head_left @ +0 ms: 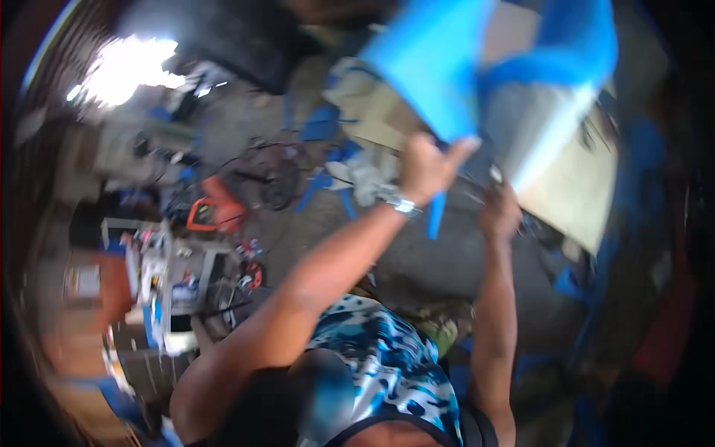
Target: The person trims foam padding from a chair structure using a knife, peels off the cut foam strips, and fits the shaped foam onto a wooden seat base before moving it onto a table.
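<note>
A large blue-and-white sheet-like piece (432, 59), smeared by motion, is held up in front of me at the upper right. Its left part is a bright blue flap, and its right part is curved, blue above and pale grey-white below. My left hand (428, 173), with a metal band at the wrist, closes on the lower edge of the blue flap, thumb pointing right. Lower and to the right, my right hand (500, 212) is closed at the bottom corner of the pale part; its fingers are partly hidden. A narrow blue strip (436, 216) shows just below my left hand.
A pale board (577, 194) lies beyond my right hand. Blue scraps (320, 125) and whitish crumpled material (365, 175) are on the dark floor. An orange object (220, 208) and a cluttered white shelf-like unit (175, 276) stand at left. Bright light enters at upper left.
</note>
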A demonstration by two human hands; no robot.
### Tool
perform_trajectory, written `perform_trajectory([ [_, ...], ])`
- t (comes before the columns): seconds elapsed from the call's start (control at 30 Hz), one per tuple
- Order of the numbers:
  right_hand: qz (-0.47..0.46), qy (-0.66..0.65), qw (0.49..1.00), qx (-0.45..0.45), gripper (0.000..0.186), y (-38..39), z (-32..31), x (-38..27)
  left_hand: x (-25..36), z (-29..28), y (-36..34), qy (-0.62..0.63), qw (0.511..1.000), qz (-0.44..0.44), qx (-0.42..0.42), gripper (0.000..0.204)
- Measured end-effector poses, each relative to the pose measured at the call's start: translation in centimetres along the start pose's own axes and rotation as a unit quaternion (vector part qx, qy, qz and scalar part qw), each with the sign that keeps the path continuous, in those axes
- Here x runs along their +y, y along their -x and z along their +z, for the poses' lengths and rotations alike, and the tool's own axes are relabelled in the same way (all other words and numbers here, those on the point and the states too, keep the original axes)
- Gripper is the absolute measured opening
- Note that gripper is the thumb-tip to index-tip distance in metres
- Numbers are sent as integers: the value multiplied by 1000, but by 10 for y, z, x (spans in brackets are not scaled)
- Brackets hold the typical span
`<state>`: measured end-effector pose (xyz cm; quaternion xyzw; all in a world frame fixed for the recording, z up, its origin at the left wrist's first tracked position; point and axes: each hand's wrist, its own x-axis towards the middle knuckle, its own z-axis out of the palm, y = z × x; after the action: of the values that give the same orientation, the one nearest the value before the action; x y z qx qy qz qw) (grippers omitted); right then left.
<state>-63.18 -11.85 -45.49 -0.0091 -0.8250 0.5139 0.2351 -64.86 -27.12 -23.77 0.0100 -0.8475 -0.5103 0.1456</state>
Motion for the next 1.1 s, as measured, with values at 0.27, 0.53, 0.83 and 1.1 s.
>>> perform_trajectory([
  [0.27,-61,50,996,-37,39,-32,11,-71,5,-27,-4,-90,991,85,45,28],
  [0.53,92,43,987,-128,42,-50,-4,-107,1,-24,-8,-139,990,31,5,36],
  [0.83,-29,86,994,-56,35,-10,6,-39,-11,-21,-18,-107,977,177,60,26],
  [1.1,-47,33,996,-73,33,-34,35,-71,4,-40,-16,-151,973,156,80,30],
])
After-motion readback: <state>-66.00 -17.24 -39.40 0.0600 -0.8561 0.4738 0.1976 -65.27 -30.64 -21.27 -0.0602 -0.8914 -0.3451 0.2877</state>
